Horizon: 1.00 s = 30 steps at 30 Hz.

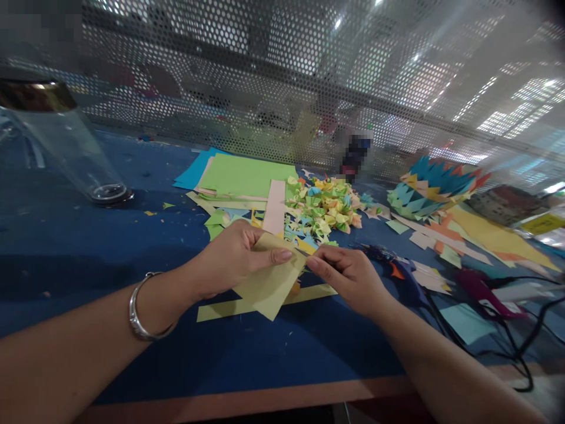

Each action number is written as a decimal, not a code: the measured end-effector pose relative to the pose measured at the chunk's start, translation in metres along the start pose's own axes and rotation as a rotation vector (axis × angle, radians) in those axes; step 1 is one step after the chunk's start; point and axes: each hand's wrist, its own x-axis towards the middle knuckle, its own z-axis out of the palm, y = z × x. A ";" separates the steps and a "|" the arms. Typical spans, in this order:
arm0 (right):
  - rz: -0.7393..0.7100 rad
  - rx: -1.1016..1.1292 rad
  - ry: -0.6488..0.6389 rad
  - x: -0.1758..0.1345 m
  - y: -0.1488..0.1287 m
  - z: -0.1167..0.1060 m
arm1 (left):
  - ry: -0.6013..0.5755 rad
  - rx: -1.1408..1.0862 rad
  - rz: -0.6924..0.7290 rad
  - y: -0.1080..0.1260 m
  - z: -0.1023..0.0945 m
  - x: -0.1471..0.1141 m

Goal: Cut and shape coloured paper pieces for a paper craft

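Observation:
My left hand (233, 259) pinches a pale yellow sheet of paper (273, 282) between thumb and fingers, tilted above the table. My right hand (348, 274) is closed at the sheet's right edge. A thin pointed tip (302, 252) sticks out from its fingers against the paper; the rest of that tool is hidden in the hand. Beneath the sheet, a pale yellow paper strip (218, 311) lies across the blue table. Just beyond my hands are a pink paper strip (274, 206) and a heap of small folded paper pieces (331, 206).
Green sheets (251, 174) lie stacked at the back, before a perforated metal screen (220, 76). A glass bottle (83, 147) stands left. To the right are a spiky paper ring (435, 185), a dark blue tool (408, 280), a purple device (488, 294) and black cables (521, 347).

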 end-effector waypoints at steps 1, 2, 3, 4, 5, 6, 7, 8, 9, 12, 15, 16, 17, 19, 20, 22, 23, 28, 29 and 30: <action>-0.001 0.005 -0.002 0.000 0.000 0.000 | -0.004 0.001 -0.002 0.000 0.000 0.000; 0.000 0.010 -0.003 0.000 0.000 0.000 | -0.010 0.000 -0.005 -0.001 0.000 0.001; 0.005 0.013 -0.007 0.000 0.000 -0.001 | -0.015 -0.002 -0.004 -0.001 0.000 0.001; 0.012 0.013 -0.012 -0.001 0.000 -0.001 | -0.017 -0.005 -0.001 -0.001 -0.001 0.000; 0.019 0.012 -0.017 -0.001 0.000 -0.001 | -0.019 -0.007 -0.001 -0.001 -0.001 0.000; 0.024 0.012 -0.020 -0.001 0.000 -0.001 | -0.020 -0.007 -0.002 -0.001 -0.001 0.000; 0.026 0.013 -0.023 -0.001 0.000 -0.001 | -0.020 -0.008 -0.002 -0.001 -0.001 -0.001; 0.025 0.014 -0.026 -0.001 0.000 -0.001 | -0.019 -0.010 -0.001 -0.001 -0.001 -0.002; 0.024 0.016 -0.029 -0.001 0.000 -0.001 | -0.022 -0.014 -0.002 -0.001 -0.001 -0.002; 0.028 0.019 -0.032 -0.001 0.000 -0.001 | -0.029 -0.025 0.005 -0.002 0.000 -0.002; 0.038 0.007 -0.031 -0.001 -0.001 0.000 | -0.031 -0.023 0.002 -0.003 0.001 -0.002; 0.043 0.002 -0.032 -0.001 -0.001 0.000 | -0.030 -0.019 0.007 -0.003 0.001 -0.002; 0.048 -0.003 -0.033 -0.001 -0.001 0.000 | -0.031 -0.017 0.010 -0.003 0.001 -0.001; 0.053 -0.006 -0.037 -0.001 -0.001 0.000 | -0.038 -0.021 0.009 -0.004 0.002 -0.001; 0.052 -0.003 -0.039 -0.001 -0.001 -0.001 | -0.041 -0.028 0.002 -0.004 0.002 -0.001; 0.045 -0.002 -0.041 -0.001 -0.001 -0.001 | -0.039 -0.038 -0.014 -0.003 0.003 -0.002; 0.043 -0.004 -0.042 -0.001 -0.001 -0.001 | -0.029 -0.035 -0.018 -0.003 0.003 -0.001; 0.052 -0.018 -0.051 -0.001 -0.001 -0.002 | -0.033 -0.003 -0.010 -0.005 0.003 -0.002; 0.052 -0.019 -0.052 -0.001 -0.001 -0.002 | -0.042 -0.005 -0.010 -0.005 0.004 -0.002; 0.050 -0.020 -0.055 -0.001 -0.002 -0.002 | -0.051 -0.011 -0.012 -0.006 0.004 -0.002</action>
